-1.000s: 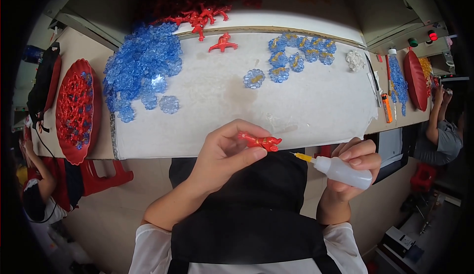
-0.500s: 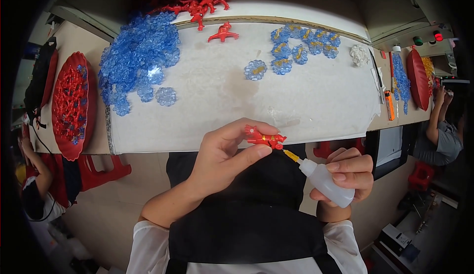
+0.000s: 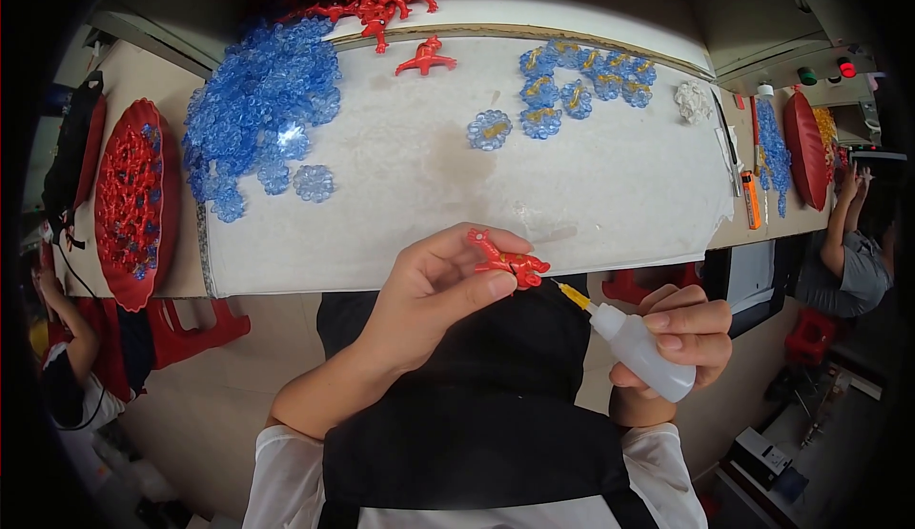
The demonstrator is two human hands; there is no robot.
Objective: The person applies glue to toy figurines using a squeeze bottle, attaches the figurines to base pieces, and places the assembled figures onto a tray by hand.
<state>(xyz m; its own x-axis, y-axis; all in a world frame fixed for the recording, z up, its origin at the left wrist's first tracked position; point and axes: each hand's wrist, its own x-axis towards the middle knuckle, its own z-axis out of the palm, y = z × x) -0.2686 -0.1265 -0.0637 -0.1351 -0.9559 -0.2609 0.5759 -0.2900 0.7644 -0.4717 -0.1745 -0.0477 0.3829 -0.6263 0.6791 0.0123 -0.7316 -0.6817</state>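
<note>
The left grip (image 3: 434, 276) is closed around a small red figurine (image 3: 510, 264), pinched between thumb and fingers with its limbs poking out past the fingertips, tilted. Just to the right of it, the right grip (image 3: 688, 334) is wrapped around a translucent white squeeze bottle (image 3: 653, 357), whose yellow nozzle (image 3: 575, 296) slants up toward the figurine; the thin tip ends just beside it, and whether they touch is hard to tell. Below and between both grips is a black apron (image 3: 457, 453).

Ahead of the grips spreads the table (image 3: 372, 229), covered in white. Straight ahead of the left grip, toward the far edge, stands a single red figurine (image 3: 427, 57), with a heap of red figurines (image 3: 386, 5) behind it. Ahead and left is a large pile of clear blue pieces (image 3: 267, 100). Ahead and slightly right of the left grip sits one blue flower-shaped piece with a yellowish streak (image 3: 489, 130); a cluster of similar pieces (image 3: 577, 98) lies beyond. Farther right are a crumpled white wad (image 3: 694, 102) and an orange object (image 3: 751, 200). Well left of the grips, a red scalloped tray (image 3: 172, 214) holds red and blue pieces.
</note>
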